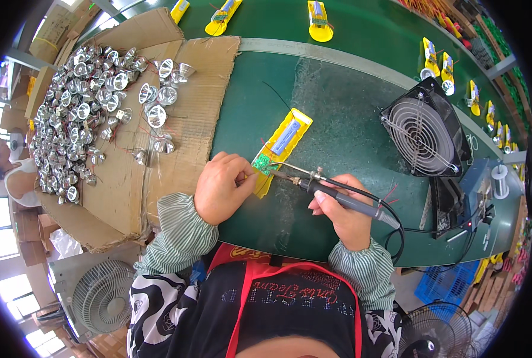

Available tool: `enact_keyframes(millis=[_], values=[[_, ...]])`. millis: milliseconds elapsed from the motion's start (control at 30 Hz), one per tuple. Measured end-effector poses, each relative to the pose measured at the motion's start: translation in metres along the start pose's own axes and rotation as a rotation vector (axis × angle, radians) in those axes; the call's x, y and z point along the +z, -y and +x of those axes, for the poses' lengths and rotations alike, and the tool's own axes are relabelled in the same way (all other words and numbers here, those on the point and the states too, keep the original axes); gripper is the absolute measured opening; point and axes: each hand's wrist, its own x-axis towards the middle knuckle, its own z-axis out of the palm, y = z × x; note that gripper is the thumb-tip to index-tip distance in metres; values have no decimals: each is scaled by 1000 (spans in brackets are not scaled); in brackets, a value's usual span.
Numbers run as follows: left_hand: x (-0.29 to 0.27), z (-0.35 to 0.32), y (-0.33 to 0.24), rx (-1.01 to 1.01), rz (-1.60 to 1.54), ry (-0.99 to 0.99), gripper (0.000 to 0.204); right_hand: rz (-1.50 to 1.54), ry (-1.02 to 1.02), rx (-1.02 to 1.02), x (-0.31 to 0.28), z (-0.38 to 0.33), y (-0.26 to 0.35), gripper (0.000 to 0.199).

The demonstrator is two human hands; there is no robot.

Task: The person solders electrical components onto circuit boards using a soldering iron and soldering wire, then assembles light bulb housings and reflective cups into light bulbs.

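A yellow plastic casing (298, 121) lies slanted on the green bench in front of me, with a blue cylindrical battery (286, 137) and a small green circuit board (261, 163) on it. My right hand (347, 215) grips a soldering iron (361, 206); its tip and a thin curved metal tube reach the board. At the board's left side my left hand (224, 186) is closed, thumb and fingertips pinched together against the casing's lower part. Whatever is between those fingertips is too small or hidden to make out. Thin red and black wires stick out around the casing.
To the left, a cardboard tray (188, 119) holds many shiny reflector cups (81, 101) with wires. A square black fan (421, 128) stands at right, near a solder spool (500, 182) and a blue box (479, 188). More yellow casings (319, 21) line the far green surface.
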Motion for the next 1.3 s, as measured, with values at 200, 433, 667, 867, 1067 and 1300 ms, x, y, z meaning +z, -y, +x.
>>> enact_keyframes(millis=[200, 433, 667, 867, 1067, 1300], values=[[-3, 3, -1, 31, -3, -23, 11, -6, -37, -47, -4, -2, 10, 15], [-1, -2, 1, 37, 14, -32, 10, -19, -9, -50, -10, -4, 0, 16], [4, -6, -5, 51, 22, -83, 10, -5, 12, -102, -5, -9, -1, 17], [8, -8, -3, 60, 8, -143, 9, -24, -23, -95, -5, -8, -1, 16], [6, 0, -4, 11, -47, -144, 9, -17, -23, -64, 0, -2, 5, 15], [10, -1, 2, 24, -85, -126, 10, -37, -6, -24, -1, 0, 2, 17]])
